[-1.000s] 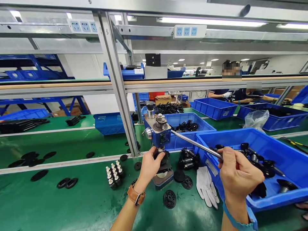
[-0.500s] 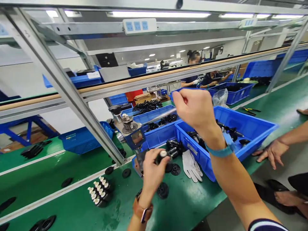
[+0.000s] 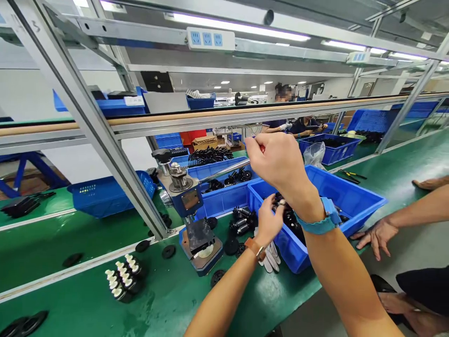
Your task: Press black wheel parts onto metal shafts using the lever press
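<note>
While our right hand [image 3: 280,164] grips the press lever [image 3: 224,171], our left hand [image 3: 269,223], nearly closed, pinches a half-hidden part [image 3: 281,202] at the blue bin [image 3: 293,258]; we'd best hold it clear of the rim.

High on a metal rail [image 3: 301,54], a white power strip [image 3: 224,41]. At left, a perforated blue basket [image 3: 105,199], partly behind a slanted metal post [image 3: 91,122]. Far off, cardboard [image 3: 205,142]. Farther right, a clear plastic bag [image 3: 315,153] and a yellow-and-black-handled tool [image 3: 354,176].
</note>
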Motion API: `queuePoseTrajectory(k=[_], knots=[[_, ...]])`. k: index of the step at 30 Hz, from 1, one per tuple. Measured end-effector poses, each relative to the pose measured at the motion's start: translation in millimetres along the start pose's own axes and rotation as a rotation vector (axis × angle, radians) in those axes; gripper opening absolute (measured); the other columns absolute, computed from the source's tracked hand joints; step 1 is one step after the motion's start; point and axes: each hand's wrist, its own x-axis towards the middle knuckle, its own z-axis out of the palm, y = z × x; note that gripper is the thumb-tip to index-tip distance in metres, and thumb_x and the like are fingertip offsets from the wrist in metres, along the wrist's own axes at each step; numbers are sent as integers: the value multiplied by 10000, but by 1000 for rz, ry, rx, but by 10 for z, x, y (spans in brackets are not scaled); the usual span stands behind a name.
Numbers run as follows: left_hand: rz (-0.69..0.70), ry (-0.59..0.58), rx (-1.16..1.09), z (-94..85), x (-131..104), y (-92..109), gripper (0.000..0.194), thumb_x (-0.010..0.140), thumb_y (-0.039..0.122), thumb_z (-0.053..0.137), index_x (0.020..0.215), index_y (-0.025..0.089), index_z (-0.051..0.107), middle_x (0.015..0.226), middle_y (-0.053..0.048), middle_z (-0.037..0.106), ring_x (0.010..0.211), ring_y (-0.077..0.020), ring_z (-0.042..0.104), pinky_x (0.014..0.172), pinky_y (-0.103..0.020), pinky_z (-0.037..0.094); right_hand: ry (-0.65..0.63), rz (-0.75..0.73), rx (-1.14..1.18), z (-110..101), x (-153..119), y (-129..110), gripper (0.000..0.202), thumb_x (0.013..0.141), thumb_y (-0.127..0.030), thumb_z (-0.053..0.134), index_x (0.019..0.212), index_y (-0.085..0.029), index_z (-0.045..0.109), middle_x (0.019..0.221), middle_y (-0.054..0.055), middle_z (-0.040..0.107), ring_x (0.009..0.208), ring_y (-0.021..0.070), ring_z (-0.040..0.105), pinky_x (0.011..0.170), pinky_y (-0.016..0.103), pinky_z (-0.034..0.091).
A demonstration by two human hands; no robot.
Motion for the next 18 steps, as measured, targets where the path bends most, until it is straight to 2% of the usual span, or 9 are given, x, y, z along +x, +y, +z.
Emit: queuePoseTrajectory(k=[1, 2, 4, 5, 7, 10, 14, 18], knots=[[14, 17, 297, -141, -30, -101, 261, 965, 189, 582, 1209, 205, 673, 1269, -96, 721, 1166, -211, 670, 1012, -328, 524, -5, 9, -2, -1, -5, -6, 495, 968, -267, 550, 512, -193, 370, 521, -35, 314, 538, 98, 187, 580, 304, 177], [-19, 46, 455, -291, -61, -211, 275, 994, 183, 524, 1232, 197, 662, 1287, -112, 702, 1201, -225, 647, 1047, -355, 498, -10, 18, -3, 0, -9, -14, 490, 972, -267, 549, 516, -192, 384, 524, -35, 320, 541, 99, 194, 583, 303, 177], [-99, 54, 611, -568, -113, -436, 284, 995, 167, 489, 1220, 153, 662, 1296, -178, 670, 1265, -302, 595, 1080, -455, 452, -11, 32, -2, 8, -11, -32, 482, 983, -267, 544, 527, -188, 411, 534, -30, 346, 549, 101, 228, 593, 302, 180], [-144, 30, 679, -675, -131, -543, 258, 969, 153, 522, 1172, 126, 678, 1262, -215, 673, 1264, -351, 582, 1065, -509, 439, -11, 38, 0, 15, -12, -40, 481, 990, -269, 538, 531, -187, 421, 540, -26, 361, 554, 103, 250, 598, 302, 182], [-203, -63, 795, -802, -147, -721, 196, 905, 144, 618, 1078, 110, 704, 1181, -240, 698, 1238, -398, 577, 1034, -542, 423, -8, 51, 7, 29, -14, -48, 483, 1005, -274, 522, 538, -187, 435, 545, -19, 384, 559, 107, 288, 605, 304, 184], [-237, -205, 920, -819, -125, -856, 236, 867, 202, 712, 1088, 121, 704, 1168, -232, 720, 1229, -389, 574, 1025, -511, 400, 7, 57, 12, 45, -25, -37, 484, 1011, -294, 517, 543, -190, 448, 545, -16, 391, 552, 110, 301, 602, 305, 183], [-271, -331, 1025, -752, -77, -854, 457, 817, 240, 782, 1232, 97, 654, 1200, -252, 725, 1243, -384, 585, 1026, -487, 381, 33, 20, 22, 45, -70, 4, 482, 993, -311, 524, 534, -196, 432, 531, -24, 350, 543, 107, 237, 580, 304, 172], [-288, -399, 1071, -736, -82, -817, 375, 846, 225, 729, 1201, 111, 687, 1214, -244, 731, 1264, -364, 594, 1040, -471, 381, 35, 6, 42, 34, -138, 43, 496, 981, -308, 520, 521, -199, 370, 527, -31, 325, 549, 103, 207, 567, 300, 178]])
